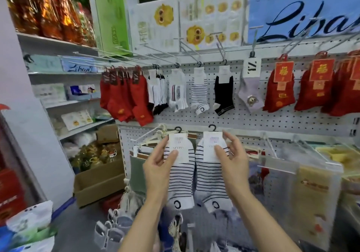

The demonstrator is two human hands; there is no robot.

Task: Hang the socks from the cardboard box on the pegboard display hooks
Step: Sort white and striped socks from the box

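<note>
- While many socks already hang along the white perforated pegboard (pixel 253 119), two white navy-striped sock pairs remain unhung.
- Left hand (pixel 161 162) pinches the left striped pair (pixel 180 185) by its card; right hand (pixel 231 160) pinches the right striped pair (pixel 211 183).
- Brown cardboard box (pixel 97 183), far left, possibly holds more.

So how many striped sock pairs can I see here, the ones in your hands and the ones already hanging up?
Held in the left hand: 1, the left striped pair
Held in the right hand: 1, the right striped pair
Hanging on the pegboard: 1 showing, the hung striped pair; any behind it are hidden
Total: 3
</note>
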